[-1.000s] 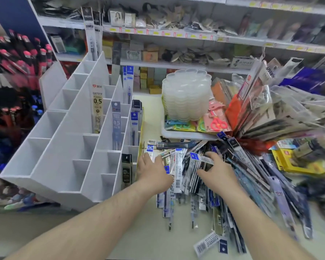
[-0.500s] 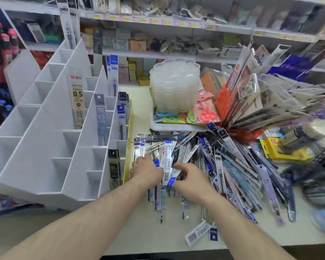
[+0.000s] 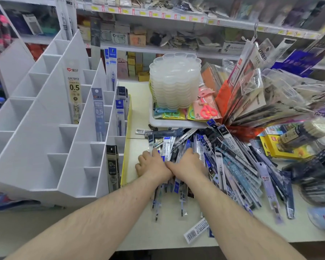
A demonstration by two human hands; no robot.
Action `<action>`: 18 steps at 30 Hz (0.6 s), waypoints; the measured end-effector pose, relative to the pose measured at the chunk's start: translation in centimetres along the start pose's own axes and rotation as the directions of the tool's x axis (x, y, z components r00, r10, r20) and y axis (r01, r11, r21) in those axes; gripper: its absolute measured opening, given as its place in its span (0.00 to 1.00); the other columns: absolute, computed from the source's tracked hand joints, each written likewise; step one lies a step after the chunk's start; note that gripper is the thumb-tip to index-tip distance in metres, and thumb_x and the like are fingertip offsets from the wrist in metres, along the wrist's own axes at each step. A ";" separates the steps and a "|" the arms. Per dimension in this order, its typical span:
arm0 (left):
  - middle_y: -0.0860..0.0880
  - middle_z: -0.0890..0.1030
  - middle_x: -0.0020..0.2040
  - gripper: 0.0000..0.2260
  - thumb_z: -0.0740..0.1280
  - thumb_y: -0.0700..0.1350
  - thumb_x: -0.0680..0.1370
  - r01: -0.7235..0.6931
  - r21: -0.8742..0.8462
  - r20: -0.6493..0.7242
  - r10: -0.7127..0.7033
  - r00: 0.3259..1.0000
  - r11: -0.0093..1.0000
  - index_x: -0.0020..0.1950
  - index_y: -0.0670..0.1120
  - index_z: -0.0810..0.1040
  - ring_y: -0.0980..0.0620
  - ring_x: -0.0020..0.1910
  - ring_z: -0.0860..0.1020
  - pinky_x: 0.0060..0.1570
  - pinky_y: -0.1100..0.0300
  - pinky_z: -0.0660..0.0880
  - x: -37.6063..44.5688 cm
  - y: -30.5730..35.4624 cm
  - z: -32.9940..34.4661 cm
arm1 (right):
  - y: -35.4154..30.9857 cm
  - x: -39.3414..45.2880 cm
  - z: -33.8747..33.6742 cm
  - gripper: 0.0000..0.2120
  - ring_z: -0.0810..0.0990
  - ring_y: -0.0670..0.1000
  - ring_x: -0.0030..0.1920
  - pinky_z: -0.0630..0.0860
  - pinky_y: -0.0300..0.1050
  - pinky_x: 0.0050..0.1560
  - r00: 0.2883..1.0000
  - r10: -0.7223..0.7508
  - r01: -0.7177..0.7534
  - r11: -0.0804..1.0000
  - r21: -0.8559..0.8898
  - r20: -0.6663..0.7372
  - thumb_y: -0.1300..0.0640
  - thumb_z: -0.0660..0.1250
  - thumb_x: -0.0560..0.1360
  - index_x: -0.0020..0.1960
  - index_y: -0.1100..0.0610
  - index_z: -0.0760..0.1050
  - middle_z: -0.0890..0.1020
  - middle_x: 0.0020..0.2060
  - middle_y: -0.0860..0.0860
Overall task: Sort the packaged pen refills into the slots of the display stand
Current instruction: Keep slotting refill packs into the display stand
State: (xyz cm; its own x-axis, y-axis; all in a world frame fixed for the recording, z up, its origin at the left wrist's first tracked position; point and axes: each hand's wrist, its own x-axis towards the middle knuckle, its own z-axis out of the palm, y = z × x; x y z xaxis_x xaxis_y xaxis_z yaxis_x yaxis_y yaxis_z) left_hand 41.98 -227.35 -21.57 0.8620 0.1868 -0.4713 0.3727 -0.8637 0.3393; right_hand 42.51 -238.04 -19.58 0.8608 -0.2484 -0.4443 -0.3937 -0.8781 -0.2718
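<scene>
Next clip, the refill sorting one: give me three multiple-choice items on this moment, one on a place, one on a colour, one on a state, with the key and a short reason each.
1. Where does the white display stand sit relative to the pile of refill packs?
A. To its left
B. To its right
C. On top of it

2. What colour are the scissors packed in front of the stack of clear trays?
A. Black
B. Pink
C. Blue

3. What are the left hand and right hand doing?
A. Both raised over the stand
B. Both down on the pile, side by side
C. One inside a slot

Key: 1 A, the stand fills the left side of the counter; 2 B, the handles show pink; 3 B, both hands lie on the near-left part of the pile.
</scene>
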 end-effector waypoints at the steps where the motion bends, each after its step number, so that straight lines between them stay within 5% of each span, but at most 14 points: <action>1: 0.41 0.63 0.70 0.33 0.66 0.52 0.75 -0.022 0.004 -0.003 0.022 1.000 1.000 0.75 0.47 0.56 0.41 0.70 0.63 0.66 0.49 0.64 0.0 -0.2 -0.1 | -0.2 0.0 0.3 0.44 0.76 0.61 0.63 0.72 0.51 0.48 1.000 -0.020 0.020 1.000 0.005 0.009 0.36 0.70 0.70 0.75 0.58 0.57 0.70 0.69 0.57; 6: 0.40 0.68 0.68 0.48 0.76 0.50 0.71 -0.054 -0.186 0.073 0.068 0.995 0.981 0.79 0.47 0.47 0.39 0.66 0.71 0.62 0.48 0.73 0.1 -1.6 -1.1 | 0.2 -0.2 0.9 0.32 0.81 0.55 0.45 0.79 0.48 0.39 0.997 -0.058 0.046 0.971 0.233 0.043 0.54 0.70 0.71 0.72 0.54 0.61 0.76 0.49 0.52; 8: 0.41 0.73 0.65 0.50 0.79 0.46 0.69 -0.011 -0.277 0.096 0.039 0.995 0.961 0.79 0.48 0.46 0.41 0.59 0.76 0.51 0.50 0.77 0.3 -2.6 -1.6 | 0.5 -0.1 0.7 0.33 0.80 0.52 0.42 0.75 0.44 0.33 0.995 -0.069 0.041 0.952 0.304 0.079 0.57 0.69 0.72 0.74 0.54 0.60 0.75 0.47 0.51; 13: 0.49 0.74 0.46 0.47 0.75 0.40 0.72 0.111 -0.391 0.130 -0.064 0.989 0.914 0.79 0.48 0.46 0.50 0.41 0.78 0.35 0.57 0.76 0.3 -3.7 -2.4 | 1.7 0.5 -0.6 0.28 0.77 0.50 0.35 0.71 0.41 0.30 0.996 -0.060 0.029 0.908 0.418 0.062 0.58 0.67 0.72 0.71 0.53 0.66 0.80 0.44 0.53; 18: 0.45 0.76 0.47 0.36 0.69 0.42 0.73 0.200 -0.492 0.136 -0.152 0.979 0.847 0.76 0.44 0.53 0.47 0.39 0.76 0.28 0.60 0.70 0.3 -3.6 -2.3 | 3.0 0.7 -2.3 0.30 0.81 0.53 0.40 0.77 0.47 0.33 0.996 -0.079 0.085 0.963 0.254 -0.031 0.61 0.66 0.73 0.73 0.53 0.65 0.77 0.44 0.51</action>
State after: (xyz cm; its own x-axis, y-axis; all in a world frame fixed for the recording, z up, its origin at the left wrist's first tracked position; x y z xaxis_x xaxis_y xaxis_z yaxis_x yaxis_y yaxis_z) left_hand 41.71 -223.10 -21.12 0.7403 0.2507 -0.6238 0.6574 -0.4644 0.5935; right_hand 42.69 -241.80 -18.79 0.8989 -0.1907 -0.3946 -0.3886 -0.7629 -0.5166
